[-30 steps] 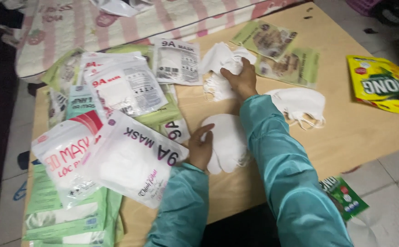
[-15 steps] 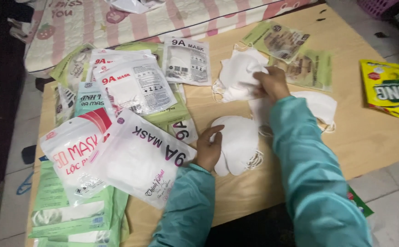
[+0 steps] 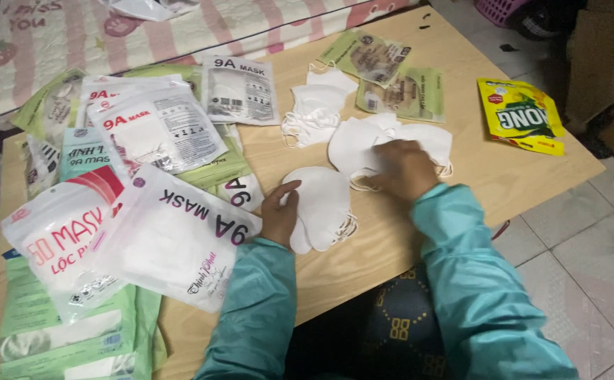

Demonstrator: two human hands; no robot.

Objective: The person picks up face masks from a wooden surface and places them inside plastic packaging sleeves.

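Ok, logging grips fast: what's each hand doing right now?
Left hand: open, resting on the near mask stack.
Right hand: fingers curled on the far white masks; grip cannot be told.

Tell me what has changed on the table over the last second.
The right hand left the far pile of masks and came nearer, onto the spread masks in the middle. Whether it has a grip on one cannot be told. The left hand stayed on the near stack. The packets and yellow pouch lie as before.
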